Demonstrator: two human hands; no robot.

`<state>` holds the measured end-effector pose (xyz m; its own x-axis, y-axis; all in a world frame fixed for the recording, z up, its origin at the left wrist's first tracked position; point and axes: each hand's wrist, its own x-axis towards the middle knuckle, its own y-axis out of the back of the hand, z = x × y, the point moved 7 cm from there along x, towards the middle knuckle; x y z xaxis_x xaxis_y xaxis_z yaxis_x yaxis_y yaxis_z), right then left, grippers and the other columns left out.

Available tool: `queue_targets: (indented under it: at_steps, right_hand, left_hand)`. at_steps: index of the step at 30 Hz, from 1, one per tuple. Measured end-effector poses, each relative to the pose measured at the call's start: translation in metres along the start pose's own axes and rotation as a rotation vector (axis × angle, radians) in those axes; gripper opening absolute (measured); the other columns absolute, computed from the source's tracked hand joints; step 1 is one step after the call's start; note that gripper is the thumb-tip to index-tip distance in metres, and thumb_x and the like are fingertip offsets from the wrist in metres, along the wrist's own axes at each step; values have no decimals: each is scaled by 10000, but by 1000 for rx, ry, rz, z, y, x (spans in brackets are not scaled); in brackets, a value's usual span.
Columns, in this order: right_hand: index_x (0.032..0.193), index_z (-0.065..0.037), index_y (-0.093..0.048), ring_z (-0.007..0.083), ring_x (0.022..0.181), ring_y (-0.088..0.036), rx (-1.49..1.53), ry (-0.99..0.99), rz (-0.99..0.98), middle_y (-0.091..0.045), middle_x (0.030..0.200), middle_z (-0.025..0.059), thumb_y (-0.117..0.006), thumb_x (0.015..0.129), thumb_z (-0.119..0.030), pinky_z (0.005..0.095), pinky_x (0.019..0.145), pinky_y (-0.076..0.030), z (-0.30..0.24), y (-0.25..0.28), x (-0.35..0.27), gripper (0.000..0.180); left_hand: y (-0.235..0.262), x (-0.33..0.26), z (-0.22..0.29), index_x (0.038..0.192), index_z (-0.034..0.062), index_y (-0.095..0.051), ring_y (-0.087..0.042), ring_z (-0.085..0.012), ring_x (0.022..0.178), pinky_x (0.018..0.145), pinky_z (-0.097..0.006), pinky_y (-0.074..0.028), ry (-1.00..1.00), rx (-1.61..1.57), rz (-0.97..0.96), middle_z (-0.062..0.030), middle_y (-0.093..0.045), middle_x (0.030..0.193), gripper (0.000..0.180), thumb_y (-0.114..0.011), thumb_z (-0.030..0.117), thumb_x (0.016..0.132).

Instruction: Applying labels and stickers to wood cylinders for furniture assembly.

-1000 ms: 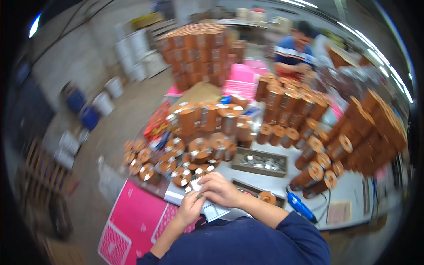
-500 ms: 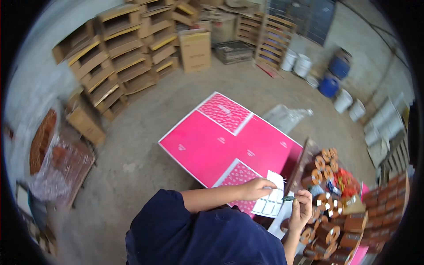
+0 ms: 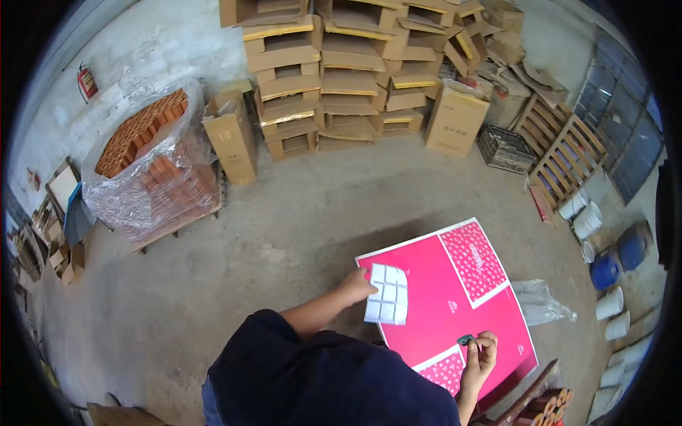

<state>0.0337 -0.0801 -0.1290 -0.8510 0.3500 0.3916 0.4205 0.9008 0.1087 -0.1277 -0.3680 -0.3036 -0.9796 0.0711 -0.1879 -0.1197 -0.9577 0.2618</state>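
Note:
My left hand [image 3: 356, 287] is closed on the edge of a white sheet of labels [image 3: 388, 295], marked off in a grid of squares. It holds the sheet over the left end of a large pink printed cardboard surface [image 3: 419, 284]. In my right hand [image 3: 483, 355], thumb and fingers pinch a small dark green piece [image 3: 465, 340] that looks like a single label. That hand is above the near right part of the pink cardboard, apart from the sheet. White-patterned panels [image 3: 474, 259] show on the cardboard.
Brown rolls [image 3: 550, 406] lie at the lower right, beside a clear plastic bag [image 3: 543, 302] farther back. A plastic-wrapped pallet load [image 3: 160, 188] stands left. Stacked cardboard trays [image 3: 348, 78], a black crate [image 3: 506, 149], wooden pallets [image 3: 568, 160] and buckets [image 3: 609, 304] line the walls.
My view has swung left. The two hands have moved apart: the left has carried the label sheet leftward, away from the right hand, which still pinches the green piece.

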Motion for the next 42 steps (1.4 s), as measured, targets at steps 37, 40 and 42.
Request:
queue_targets:
  at_steps: [37, 40, 42]
  right_hand:
    - [535, -52, -532, 234, 489, -517, -866, -297, -383, -514, 537, 93, -598, 690, -175, 365, 472, -411, 404, -283, 183, 209]
    - [677, -40, -537, 184, 548, -496, -749, -816, -241, -526, 591, 77, -579, 702, -109, 337, 510, -399, 428, -260, 159, 85]
    - [716, -39, -546, 193, 617, -497, -937, -919, -321, -535, 654, 81, -559, 718, -127, 340, 565, -394, 452, -264, 158, 89]
  left_hand:
    - [534, 201, -281, 825, 31, -616, -599, -205, 650, 592, -334, -465, 711, 616, 755, -99, -628, 747, 254, -607, 179, 619]
    - [509, 292, -260, 840, 26, -616, -608, -224, 750, 671, -331, -471, 567, 359, 753, -114, -635, 799, 256, -621, 177, 634]
    - [480, 357, -211, 859, 44, -615, -606, -259, 763, 685, -344, -473, 502, 498, 596, -133, -627, 810, 229, -591, 166, 666]
